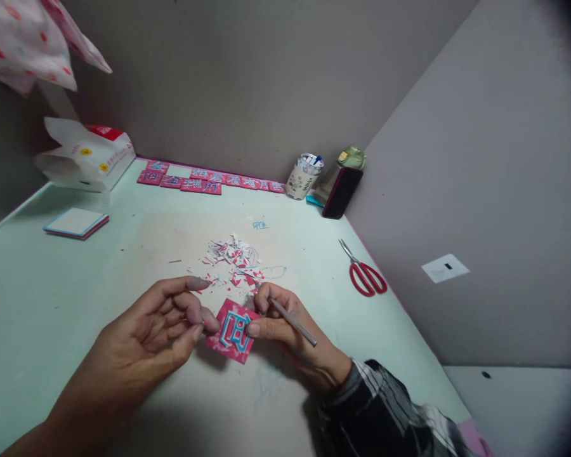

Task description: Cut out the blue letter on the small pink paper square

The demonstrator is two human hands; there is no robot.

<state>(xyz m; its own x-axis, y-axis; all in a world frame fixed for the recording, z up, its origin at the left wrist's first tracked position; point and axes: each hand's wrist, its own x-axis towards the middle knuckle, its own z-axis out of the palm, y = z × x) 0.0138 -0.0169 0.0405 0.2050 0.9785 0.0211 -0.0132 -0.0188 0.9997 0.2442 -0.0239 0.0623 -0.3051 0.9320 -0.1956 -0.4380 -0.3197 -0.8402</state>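
A small pink paper square [233,331] with a light blue cut-out character lies low over the pale green table [52,279]. My left hand [157,324] pinches its left edge between thumb and fingertips. My right hand [285,327] touches the square's right edge and grips a thin grey craft knife [292,322], whose handle points back to the right. Just beyond both hands lies a heap of pink, white and blue paper scraps [233,260].
Red-handled scissors [364,274] lie at the right near the grey wall. Along the back edge run pink character tiles [204,179], a cup of pens [304,176] and a dark box [340,190]. At the left lie a stack of paper squares [76,223] and an open carton [88,158].
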